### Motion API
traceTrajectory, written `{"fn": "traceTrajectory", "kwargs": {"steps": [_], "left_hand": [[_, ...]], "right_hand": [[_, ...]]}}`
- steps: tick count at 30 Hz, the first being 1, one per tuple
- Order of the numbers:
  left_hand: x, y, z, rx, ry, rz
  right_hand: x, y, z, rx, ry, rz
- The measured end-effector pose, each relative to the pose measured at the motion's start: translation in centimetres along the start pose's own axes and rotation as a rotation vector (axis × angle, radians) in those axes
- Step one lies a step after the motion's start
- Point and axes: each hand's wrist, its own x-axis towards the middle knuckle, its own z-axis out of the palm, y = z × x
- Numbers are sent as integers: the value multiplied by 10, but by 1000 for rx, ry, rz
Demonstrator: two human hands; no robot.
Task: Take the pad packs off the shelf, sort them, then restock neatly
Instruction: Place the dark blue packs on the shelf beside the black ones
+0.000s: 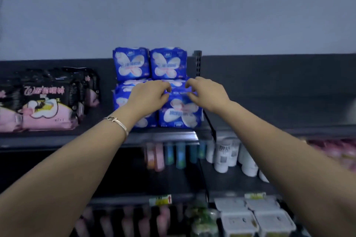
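Directly beneath left hand (148,98) and right hand (209,95), blue pad pack (180,114), top edge in both grips.

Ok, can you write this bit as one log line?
left hand: grips blue pack top | right hand: grips same pack | shelf: black packs at left

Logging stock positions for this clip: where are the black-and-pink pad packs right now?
In the head view, the black-and-pink pad packs sit on the top shelf at far left, apart from the blue pad packs to their right.
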Motion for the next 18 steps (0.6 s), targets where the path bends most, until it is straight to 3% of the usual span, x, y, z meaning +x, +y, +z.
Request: {"fn": "traceTrajectory", "kwargs": {"steps": [18], "left_hand": [[-155,112,25,-162,-148,265]], "right_hand": [[-231,-33,-1,5,-187,264]]}}
